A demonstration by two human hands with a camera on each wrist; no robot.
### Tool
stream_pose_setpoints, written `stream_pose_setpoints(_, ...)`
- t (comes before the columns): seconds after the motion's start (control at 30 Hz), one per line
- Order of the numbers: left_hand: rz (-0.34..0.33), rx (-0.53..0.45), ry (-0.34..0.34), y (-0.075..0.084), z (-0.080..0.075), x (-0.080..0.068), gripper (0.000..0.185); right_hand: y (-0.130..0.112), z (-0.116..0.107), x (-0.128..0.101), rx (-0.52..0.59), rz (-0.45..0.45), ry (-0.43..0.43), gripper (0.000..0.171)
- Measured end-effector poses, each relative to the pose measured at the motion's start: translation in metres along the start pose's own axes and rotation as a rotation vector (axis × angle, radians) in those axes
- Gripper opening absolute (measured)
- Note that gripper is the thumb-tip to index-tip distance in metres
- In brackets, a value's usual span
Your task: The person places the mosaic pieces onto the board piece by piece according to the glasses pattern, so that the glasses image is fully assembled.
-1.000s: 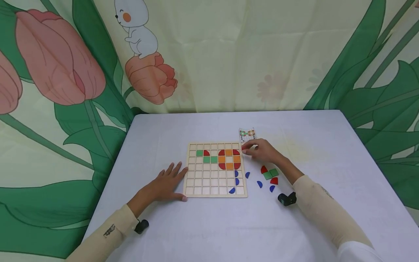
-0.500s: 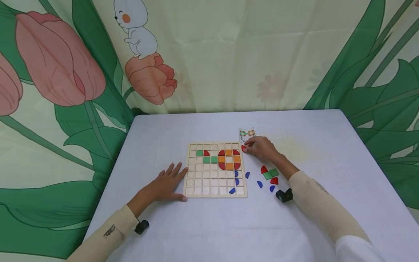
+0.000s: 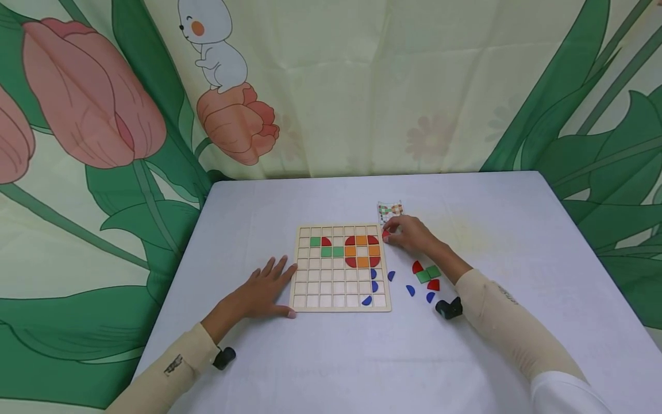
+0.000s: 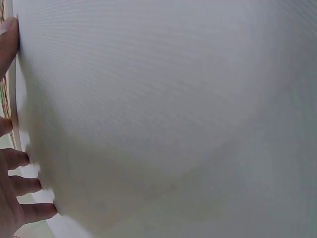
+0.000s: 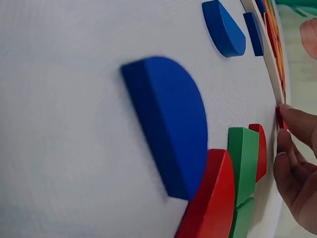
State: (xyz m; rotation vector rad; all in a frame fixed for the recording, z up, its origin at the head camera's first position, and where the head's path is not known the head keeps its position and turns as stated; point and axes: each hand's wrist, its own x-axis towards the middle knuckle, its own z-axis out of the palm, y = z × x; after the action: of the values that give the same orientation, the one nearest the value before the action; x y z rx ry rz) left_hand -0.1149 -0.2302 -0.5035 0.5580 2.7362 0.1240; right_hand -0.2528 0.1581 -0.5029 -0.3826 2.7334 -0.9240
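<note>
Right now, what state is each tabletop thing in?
Board: flat, partly filled
Left hand: spread, touching board
Right hand: pinching a red piece
Card: face up, partly hidden
Orange pieces: all on board
Green pieces: three on, two off
Blue pieces: three on, three off
Other red pieces: five on, two off

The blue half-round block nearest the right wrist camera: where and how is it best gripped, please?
Probably mid-length on the blue half-round block, pinching its straight side and curved edge from above: it lies flat on white cloth, its straight side exposed.
</note>
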Motion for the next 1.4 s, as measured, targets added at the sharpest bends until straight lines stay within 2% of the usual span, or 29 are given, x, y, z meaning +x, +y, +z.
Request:
stream_pose_setpoints(0.47,0.005,-0.01,0.006,0.0,-0.001,0.0,0.113,-0.003,0.001,-0.004,-0.003,-0.06,-0.006,0.03)
stream_pose_setpoints(0.77,0.01,-0.011,0.006,0.0,-0.001,-0.001,0.113,-0.008,-0.008,-0.005,0.043,-0.03,-0.016,0.031)
stream_pose_setpoints(1.13,0.003,-0.003,-0.005,0.001,-0.004,-0.001,0.112,-0.015,-0.01,-0.004,0.134,0.022,0.031,0.032)
stream_pose_setpoints(1.4,0.001,-0.009,-0.009,0.002,-0.005,-0.002,0.112,-0.024,-0.009,-0.001,0.226,0.001,-0.021,0.037)
